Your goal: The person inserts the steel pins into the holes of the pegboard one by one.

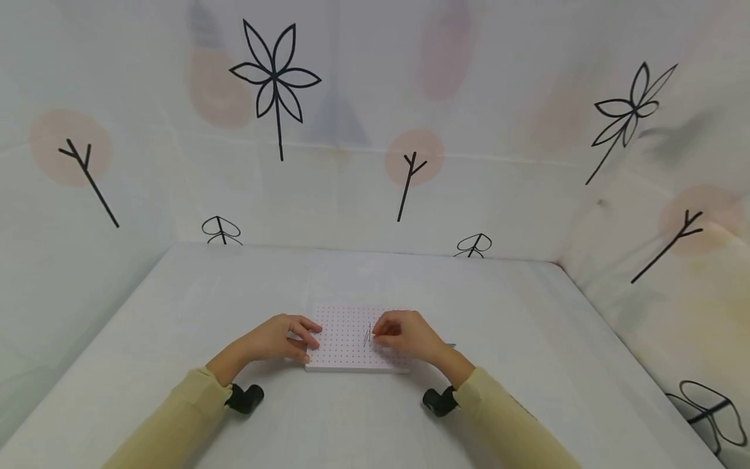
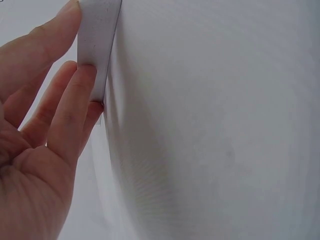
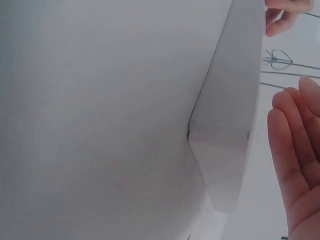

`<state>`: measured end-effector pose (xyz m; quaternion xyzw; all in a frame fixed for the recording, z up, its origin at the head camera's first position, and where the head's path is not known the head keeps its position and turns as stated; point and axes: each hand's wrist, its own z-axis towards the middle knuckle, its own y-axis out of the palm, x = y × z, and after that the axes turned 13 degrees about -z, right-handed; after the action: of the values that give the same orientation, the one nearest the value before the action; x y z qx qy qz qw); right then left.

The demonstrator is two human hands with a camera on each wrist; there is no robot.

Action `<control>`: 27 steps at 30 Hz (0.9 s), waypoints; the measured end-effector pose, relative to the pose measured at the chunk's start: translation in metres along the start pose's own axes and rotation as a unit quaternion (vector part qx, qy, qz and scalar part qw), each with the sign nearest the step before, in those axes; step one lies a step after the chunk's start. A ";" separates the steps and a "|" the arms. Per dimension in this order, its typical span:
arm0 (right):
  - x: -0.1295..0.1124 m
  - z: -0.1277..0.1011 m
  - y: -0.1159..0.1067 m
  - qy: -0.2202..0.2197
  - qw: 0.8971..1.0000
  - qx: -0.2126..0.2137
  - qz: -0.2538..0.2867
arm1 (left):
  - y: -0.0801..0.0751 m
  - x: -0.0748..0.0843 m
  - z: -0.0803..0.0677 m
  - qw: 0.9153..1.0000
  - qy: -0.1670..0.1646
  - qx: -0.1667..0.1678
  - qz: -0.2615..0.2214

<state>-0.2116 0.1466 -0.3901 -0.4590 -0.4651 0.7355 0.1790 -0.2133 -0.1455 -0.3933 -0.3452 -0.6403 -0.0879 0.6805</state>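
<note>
A white board (image 1: 342, 370) with a grid of small dots lies flat on the table. My left hand (image 1: 284, 339) rests at its left end, the fairly straight fingers touching the board's edge and corner. In the left wrist view, the thumb and fingertips (image 2: 87, 70) lie against the board's side. Over the right half, my right hand (image 1: 407, 335) pinches a thin pin (image 3: 272, 85) near the board's surface; its upper part is hidden by the fingers. Just left of those fingertips, another thin pin (image 1: 366, 337) stands slightly tilted on the board.
The white-covered table (image 1: 340, 423) spreads around the board. Behind my right wrist, the end of a thin grey object (image 1: 451, 344) shows. Black wrist cameras (image 1: 245, 398) sit under both sleeves. A printed cloth wall (image 1: 351, 195) stands behind the table.
</note>
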 end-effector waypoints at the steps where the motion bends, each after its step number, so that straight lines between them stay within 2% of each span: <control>1: 0.001 -0.001 -0.001 0.002 1.000 0.003 0.000 | 0.000 0.000 0.000 1.000 0.000 0.000 -0.003; 20: 0.021 -0.020 -0.016 0.044 0.999 0.026 0.009 | -0.001 -0.007 0.002 1.000 -0.009 0.003 0.003; 27: 0.028 -0.025 -0.022 0.044 0.999 0.030 -0.003 | -0.001 -0.011 0.005 1.000 -0.007 0.004 0.008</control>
<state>-0.2084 0.1897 -0.3893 -0.4838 -0.4356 0.7278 0.2157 -0.2195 -0.1471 -0.4032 -0.3485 -0.6429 -0.0775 0.6777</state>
